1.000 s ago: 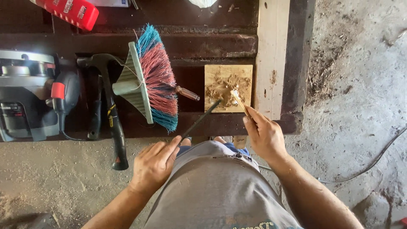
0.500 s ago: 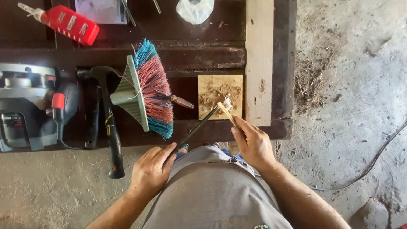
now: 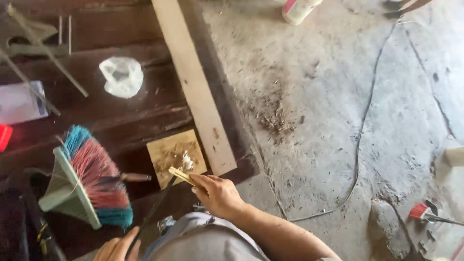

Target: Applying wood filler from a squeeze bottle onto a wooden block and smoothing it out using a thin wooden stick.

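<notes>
Head view, hands: two in sight. The right hand [image 3: 218,194] is curled shut, fingers pinching a thin pale wooden stick [image 3: 180,175]. The left hand [image 3: 117,247] sits at the bottom edge, half cut off, fingers wrapped round the lower end of a long dark blade [image 3: 157,208].
Head view, stick and blade: one of each. The stick's free end points up-left over the square block; the blade slants up to meet the stick just beside the right fingertips.
Head view, block: one small square wooden block [image 3: 175,151], tan and rough, strewn with pale shavings, lying on the dark bench [image 3: 111,121].
Head view, plank: one long, light, flat plank [image 3: 193,82] crossing the bench, its lower end just right of the block.
Head view, brush: one brush [image 3: 89,181] with a pale green head and fanned pink and blue bristles, left of the block.
Head view, bag: one crumpled clear plastic bag [image 3: 122,76] further up the bench.
Head view, floor: grey concrete floor [image 3: 338,96], dusty, with one thin cable [image 3: 365,116] trailing across it.
</notes>
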